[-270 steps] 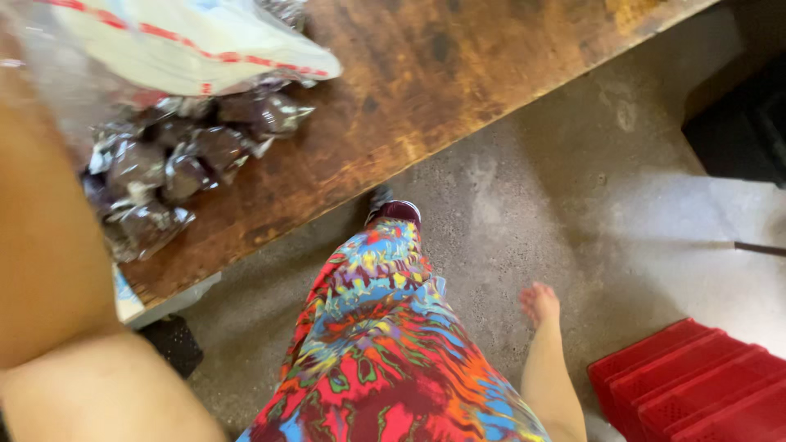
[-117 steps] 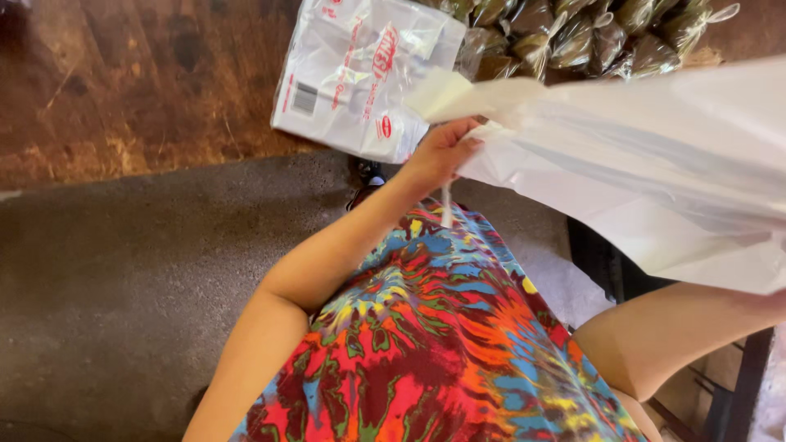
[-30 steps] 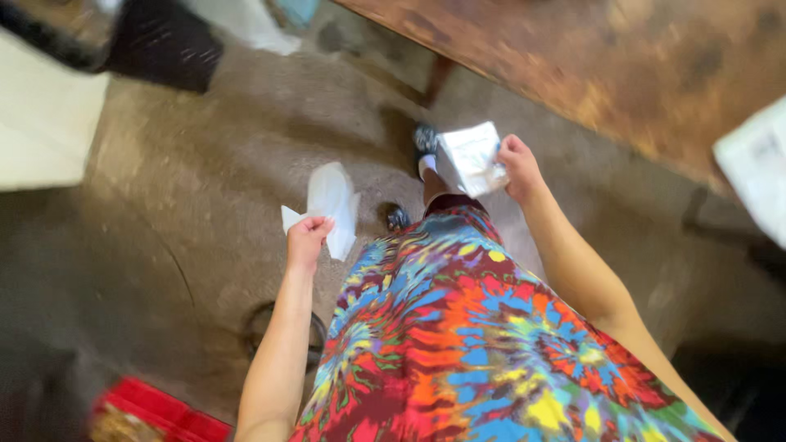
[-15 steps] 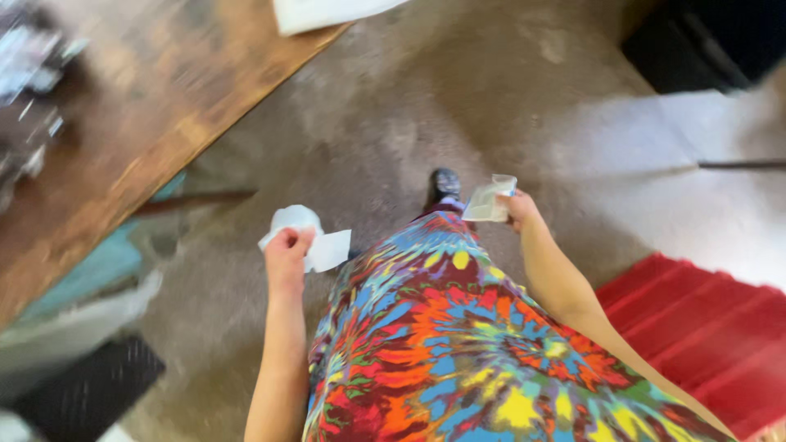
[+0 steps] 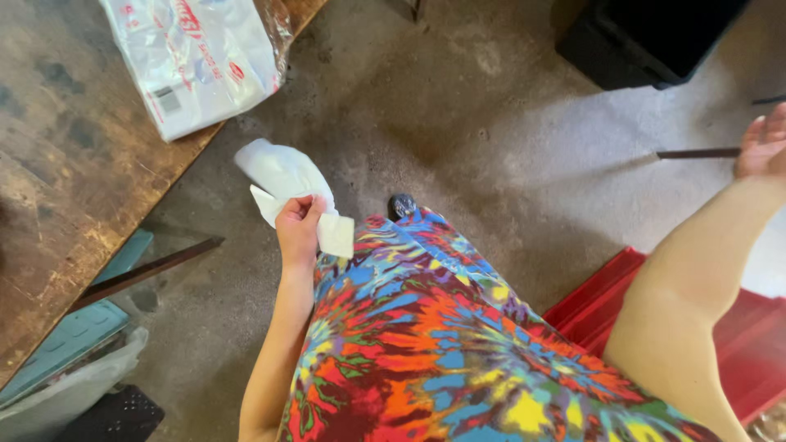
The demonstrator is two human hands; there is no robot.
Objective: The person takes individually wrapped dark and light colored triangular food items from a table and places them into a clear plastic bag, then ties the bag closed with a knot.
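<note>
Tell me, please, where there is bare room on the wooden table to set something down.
The wooden table is bare below and left of the white plastic bag pack, down to its near edge. The top corner under the pack is taken. The left hand holds a white bag beside the table.

Our right hand [image 5: 763, 146] is cut by the right edge, so we cannot tell whether it holds anything. The plastic bag pack [image 5: 196, 57] on the bench [image 5: 57, 213] runs off the top edge. The black bin [image 5: 655, 37] far right is cropped too.
</note>
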